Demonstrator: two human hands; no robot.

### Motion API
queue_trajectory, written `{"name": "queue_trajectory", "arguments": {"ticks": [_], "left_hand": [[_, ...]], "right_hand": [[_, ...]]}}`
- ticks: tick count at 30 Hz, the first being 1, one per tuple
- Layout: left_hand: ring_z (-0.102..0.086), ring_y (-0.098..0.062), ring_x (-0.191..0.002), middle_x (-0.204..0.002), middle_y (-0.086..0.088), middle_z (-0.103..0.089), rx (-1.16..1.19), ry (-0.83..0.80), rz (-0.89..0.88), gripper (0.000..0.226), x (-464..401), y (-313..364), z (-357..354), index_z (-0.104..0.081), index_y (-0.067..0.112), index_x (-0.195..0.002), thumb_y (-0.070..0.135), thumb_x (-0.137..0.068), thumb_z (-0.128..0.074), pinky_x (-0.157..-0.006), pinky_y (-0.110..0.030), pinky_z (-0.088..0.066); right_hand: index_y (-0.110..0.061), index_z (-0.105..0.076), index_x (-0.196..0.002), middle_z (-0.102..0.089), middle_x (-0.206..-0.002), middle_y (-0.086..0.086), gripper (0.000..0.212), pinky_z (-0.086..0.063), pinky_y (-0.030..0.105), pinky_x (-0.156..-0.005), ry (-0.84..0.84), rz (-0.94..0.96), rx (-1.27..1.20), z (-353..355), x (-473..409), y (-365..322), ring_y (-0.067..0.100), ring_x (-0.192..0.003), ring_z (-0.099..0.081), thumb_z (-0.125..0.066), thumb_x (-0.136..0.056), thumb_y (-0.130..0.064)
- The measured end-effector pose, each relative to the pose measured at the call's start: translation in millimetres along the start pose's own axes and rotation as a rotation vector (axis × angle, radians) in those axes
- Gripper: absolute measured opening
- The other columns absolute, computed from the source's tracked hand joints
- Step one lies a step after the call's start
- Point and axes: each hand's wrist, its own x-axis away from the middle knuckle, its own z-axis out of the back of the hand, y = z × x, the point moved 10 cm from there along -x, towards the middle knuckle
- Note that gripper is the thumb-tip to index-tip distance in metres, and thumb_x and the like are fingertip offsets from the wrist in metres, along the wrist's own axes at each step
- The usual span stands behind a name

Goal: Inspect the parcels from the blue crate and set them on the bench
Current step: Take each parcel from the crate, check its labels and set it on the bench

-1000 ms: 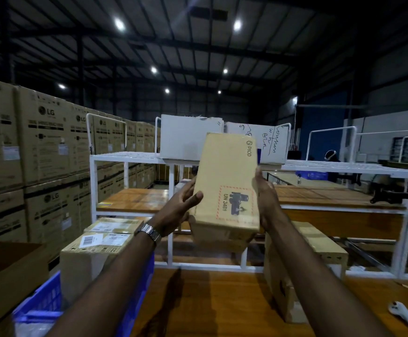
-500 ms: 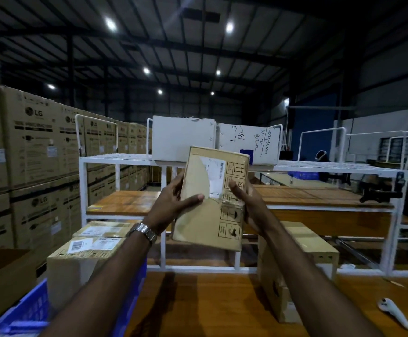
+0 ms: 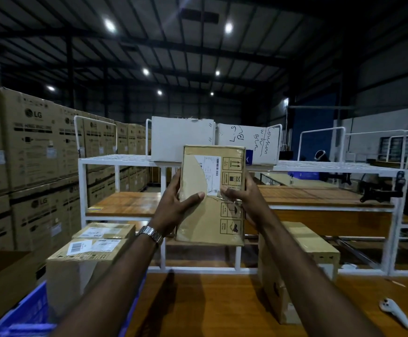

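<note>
I hold a brown cardboard parcel (image 3: pixel 210 215) upright at chest height above the wooden bench (image 3: pixel 210 305). Its facing side carries a white shipping label and a column of black handling symbols. My left hand (image 3: pixel 173 205) grips its left edge, thumb across the front. My right hand (image 3: pixel 244 198) grips the right edge, fingers over the taped label. The blue crate (image 3: pixel 25 319) sits at the lower left with two labelled parcels (image 3: pixel 86 259) standing in it. Another brown parcel (image 3: pixel 302 261) rests on the bench, to the right under my right forearm.
A white metal rack (image 3: pixel 222 164) with wooden shelves stands behind the bench, white boxes (image 3: pixel 181 139) on its top. Stacked LG cartons (image 3: pixel 28 154) form a wall on the left. A white handheld device (image 3: pixel 394 312) lies at the bench's right. An open brown carton (image 3: pixel 1 271) sits far left.
I have turned the parcel in my hands, from the side with a red-bordered UN mark to the side with the shipping label and handling symbols. It now stands squarer and upright.
</note>
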Motion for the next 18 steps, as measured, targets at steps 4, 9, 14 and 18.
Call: {"name": "queue_trajectory", "arguments": {"ticks": [4,9,14,18], "left_hand": [[-0.069,-0.013,-0.117,-0.135,0.004,-0.066,0.021,-0.006,0.008,0.069,-3,2,-3,-0.043,0.031,-0.150,0.015,-0.092,-0.076,-0.086,-0.030,-0.061],[-0.066,-0.016,-0.120,-0.136,0.003,-0.063,-0.017,-0.022,0.017,0.067,-6,6,-5,-0.040,0.036,-0.148,0.018,-0.093,-0.074,-0.091,-0.036,-0.062],[-0.070,-0.012,-0.116,-0.136,0.005,-0.066,0.028,-0.036,0.035,0.070,-8,7,-3,-0.043,0.034,-0.150,0.018,-0.091,-0.078,-0.087,-0.034,-0.062],[-0.071,-0.019,-0.116,-0.134,0.003,-0.068,0.055,-0.006,0.059,0.077,-8,4,-1,-0.042,0.034,-0.153,0.022,-0.087,-0.082,-0.082,-0.035,-0.063]], "right_hand": [[-0.019,-0.041,-0.151,-0.067,-0.132,0.006,0.071,-0.060,0.039,-0.089,0.021,0.013,0.016,2,-2,-2,0.022,-0.117,-0.068,-0.075,-0.091,-0.006],[-0.015,-0.046,-0.148,-0.070,-0.125,0.004,0.065,-0.060,0.023,-0.072,0.063,0.028,-0.009,4,-3,-7,0.018,-0.112,-0.070,-0.074,-0.090,-0.004],[-0.023,-0.030,-0.160,-0.062,-0.139,0.006,0.093,-0.058,0.034,-0.083,0.148,0.037,-0.047,13,-5,-7,0.025,-0.119,-0.066,-0.083,-0.084,-0.010],[-0.031,-0.026,-0.156,-0.055,-0.148,0.013,0.097,-0.062,0.043,-0.083,0.160,-0.003,-0.105,15,-10,-6,0.033,-0.120,-0.066,-0.087,-0.082,-0.017]]}}
